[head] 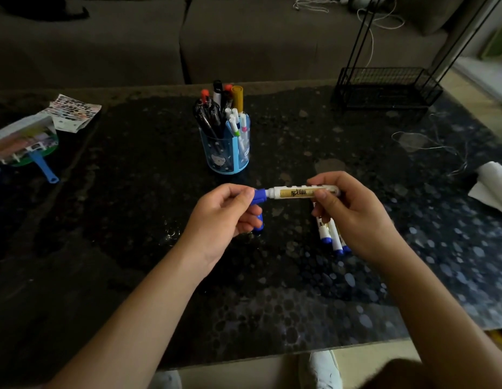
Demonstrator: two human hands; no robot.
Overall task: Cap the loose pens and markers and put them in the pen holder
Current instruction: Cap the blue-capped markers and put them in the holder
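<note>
Several pens and markers (221, 108) already stand in the blue pen holder (228, 155), on the bench (131, 192) just beyond my hands. My right hand (353, 220) curls its fingers round the barrel of a white marker (297, 192), held level above the bench. My left hand (221, 214) pinches a blue cap (260, 195) that meets the marker's tip; I judge it not yet pushed home. A few loose markers (332, 237) lie under my right hand, partly hidden. Another blue piece (259, 221) shows by my lower left fingers; I cannot tell whether I hold it. I judge the job well along, with this marker and those few left.
</note>
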